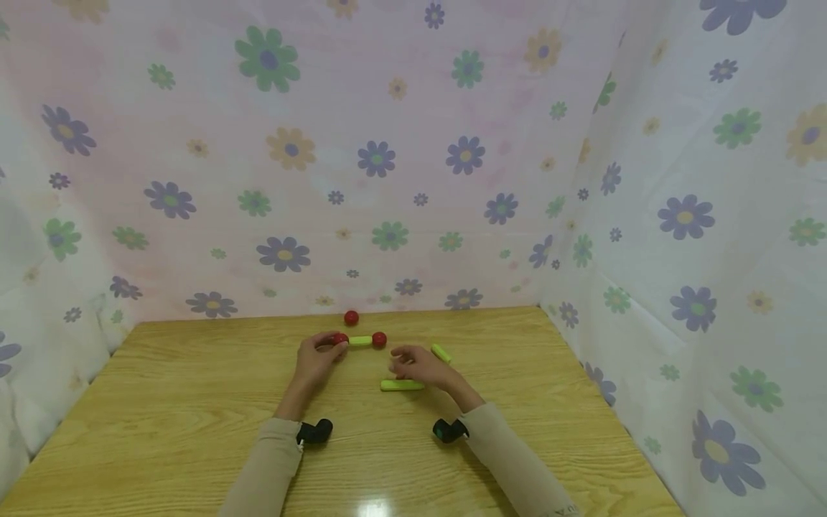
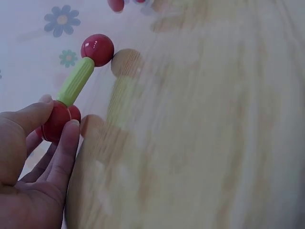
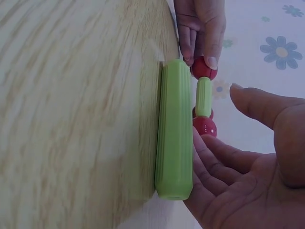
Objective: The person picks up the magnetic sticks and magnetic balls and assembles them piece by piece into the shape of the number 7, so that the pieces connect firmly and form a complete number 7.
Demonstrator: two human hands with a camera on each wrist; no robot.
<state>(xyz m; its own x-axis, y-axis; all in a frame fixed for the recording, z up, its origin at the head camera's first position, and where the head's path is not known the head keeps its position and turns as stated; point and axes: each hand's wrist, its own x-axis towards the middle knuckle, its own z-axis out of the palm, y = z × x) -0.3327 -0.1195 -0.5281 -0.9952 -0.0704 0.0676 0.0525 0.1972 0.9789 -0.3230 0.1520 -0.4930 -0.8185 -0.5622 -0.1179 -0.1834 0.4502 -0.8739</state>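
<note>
A short green stick (image 1: 360,341) joins two red balls, one at each end. My left hand (image 1: 315,360) pinches the left ball (image 2: 56,120) between thumb and fingers, while the right ball (image 1: 379,339) stands free of any grip. My right hand (image 1: 420,365) is just right of that ball, thumb and fingers apart, holding nothing. A longer green stick (image 3: 174,133) lies on the table beside and partly below my right hand in the head view. Another green stick (image 1: 441,352) lies behind that hand, slanted.
A loose red ball (image 1: 351,317) sits near the back edge of the wooden table (image 1: 194,402). Flowered cloth (image 1: 400,215) hangs behind the table and at its sides. Dark wrist cameras (image 1: 316,431) stick out from both sleeves.
</note>
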